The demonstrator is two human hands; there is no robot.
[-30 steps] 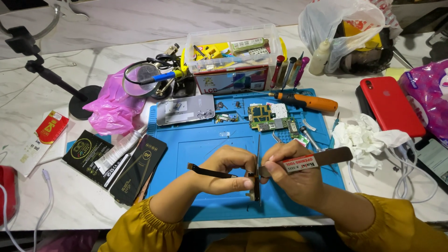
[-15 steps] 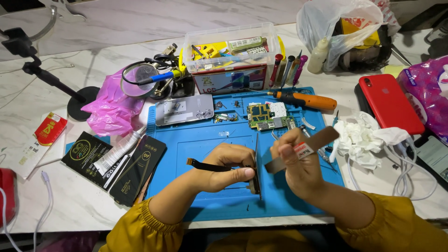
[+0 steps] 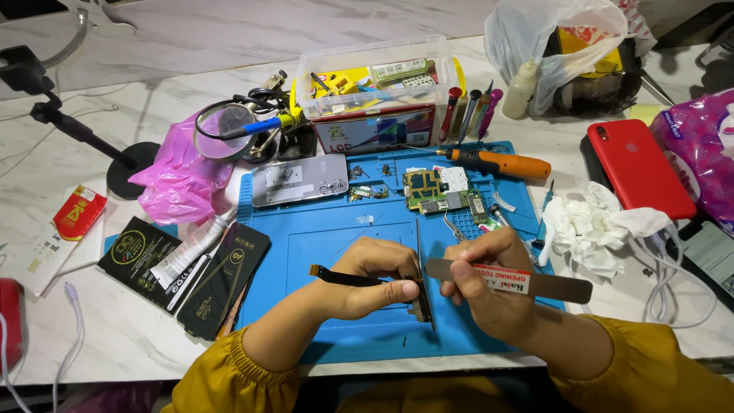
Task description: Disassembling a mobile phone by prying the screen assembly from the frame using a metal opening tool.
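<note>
My left hand (image 3: 373, 279) pinches a thin dark phone screen panel (image 3: 421, 300) held on edge over the blue work mat (image 3: 321, 237), with a black flex cable (image 3: 336, 276) sticking out to the left of the hand. My right hand (image 3: 489, 287) grips a flat metal opening tool (image 3: 527, 281), its left tip pressed against the panel's edge and its handle pointing right. A green circuit board (image 3: 432, 190) and a silver phone back frame (image 3: 300, 180) lie on the mat farther back.
An orange-handled screwdriver (image 3: 501, 162) lies at the mat's far edge before a clear plastic box of parts (image 3: 375, 84). A red phone (image 3: 638, 168) and crumpled white tissue (image 3: 592, 222) sit right. Black packets (image 3: 183, 268) and a pink bag (image 3: 180, 180) lie left.
My right hand has swung the metal tool back down to level, its tip again at the panel's edge. My left hand stays in place, gripping the panel.
</note>
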